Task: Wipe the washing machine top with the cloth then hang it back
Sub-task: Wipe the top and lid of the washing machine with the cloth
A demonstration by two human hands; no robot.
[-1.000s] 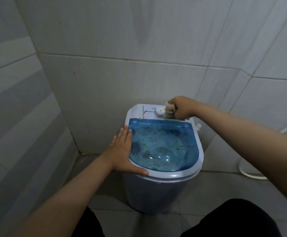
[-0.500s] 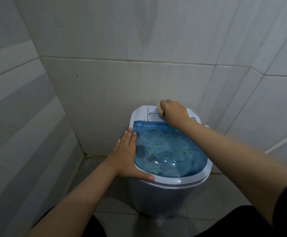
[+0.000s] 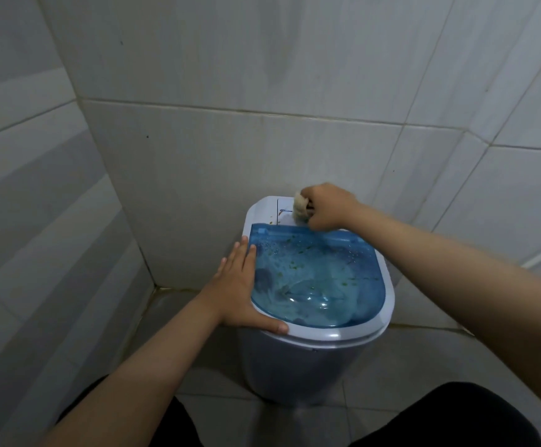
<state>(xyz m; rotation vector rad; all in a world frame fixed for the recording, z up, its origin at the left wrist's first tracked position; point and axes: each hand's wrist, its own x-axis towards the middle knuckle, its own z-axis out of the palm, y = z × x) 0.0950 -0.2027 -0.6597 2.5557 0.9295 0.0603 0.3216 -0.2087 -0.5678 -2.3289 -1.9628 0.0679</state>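
1. Head view, the step in hand: the right hand (image 3: pixel 325 206) has its fingers clamped on a balled cloth (image 3: pixel 300 206), pressed to the white panel (image 3: pixel 267 211) at the far end of the washer (image 3: pixel 295 362). The left hand (image 3: pixel 241 291) lies flat, fingers together and straight, on the washer's left rim, thumb on the near edge, holding nothing.
2. Doing it well, as I judge it: keep the left hand steadying the tub, open the cloth out for more wiping face, and draw strokes from far to near across the blue lid (image 3: pixel 319 280), lifting the green specks rather than smearing them. Small orange flecks on the panel want a pass too. Shift the left hand to reach the rim beneath it.
3. Count: one washer, one lid, one cloth, two hands. No hook or rail for hanging shows here.
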